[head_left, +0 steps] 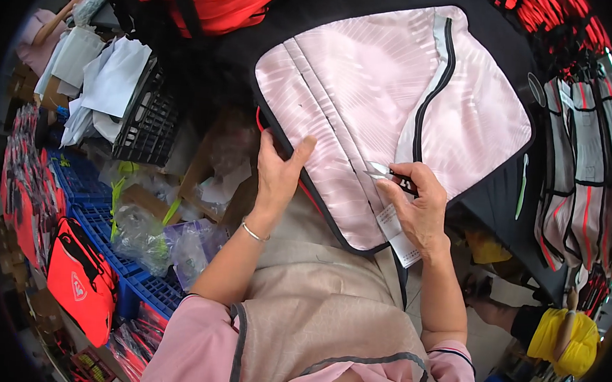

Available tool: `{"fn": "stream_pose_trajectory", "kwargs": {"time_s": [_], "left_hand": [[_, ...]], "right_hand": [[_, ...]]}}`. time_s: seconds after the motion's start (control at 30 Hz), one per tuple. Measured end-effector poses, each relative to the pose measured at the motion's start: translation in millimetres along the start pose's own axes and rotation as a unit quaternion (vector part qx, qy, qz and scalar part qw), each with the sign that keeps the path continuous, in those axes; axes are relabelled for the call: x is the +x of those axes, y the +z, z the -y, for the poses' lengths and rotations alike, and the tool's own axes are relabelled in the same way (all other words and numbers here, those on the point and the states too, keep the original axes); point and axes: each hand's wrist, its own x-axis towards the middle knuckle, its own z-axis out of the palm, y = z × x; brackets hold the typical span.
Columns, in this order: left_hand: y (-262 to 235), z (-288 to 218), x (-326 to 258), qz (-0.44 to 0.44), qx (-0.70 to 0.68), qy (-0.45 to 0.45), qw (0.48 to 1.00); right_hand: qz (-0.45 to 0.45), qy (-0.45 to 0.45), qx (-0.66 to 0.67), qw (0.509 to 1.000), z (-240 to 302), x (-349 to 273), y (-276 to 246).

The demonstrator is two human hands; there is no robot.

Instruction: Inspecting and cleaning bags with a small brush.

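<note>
A bag turned inside out shows its pale pink striped lining (368, 90) with black edging and a black zipper, lying across my lap. My left hand (277, 174) grips the bag's lower left edge, thumb on the lining. My right hand (421, 205) holds small thread snips (385, 173) with silver blades, their tips touching a seam of the lining. A white label (398, 233) hangs from the seam just under my right hand.
A black plastic crate (149, 122) with white fabric pieces stands at the left. Blue crates (91, 209) and clear plastic bags (156, 234) lie below it. Red bags (80, 279) lie at the lower left, more red bags at the top. Grey bags (584, 173) hang at the right.
</note>
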Motion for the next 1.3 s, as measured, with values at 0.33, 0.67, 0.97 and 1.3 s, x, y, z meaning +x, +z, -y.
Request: {"fn": "stream_pose_trajectory", "kwargs": {"time_s": [0.33, 0.67, 0.97, 1.3], "left_hand": [[14, -15, 22, 0.052, -0.270, -0.180, 0.944], [18, -4, 22, 0.061, -0.336, -0.197, 0.919], [20, 2, 25, 0.108, -0.413, -0.217, 0.878], [21, 1, 26, 0.113, -0.428, -0.224, 0.868]], "right_hand": [[-0.047, 0.010, 0.019, 0.999, 9, 36, 29], [-0.007, -0.175, -0.172, 0.969, 17, 71, 31], [0.018, -0.248, -0.231, 0.941, 14, 86, 28], [0.047, -0.262, -0.277, 0.923, 23, 94, 21]]}}
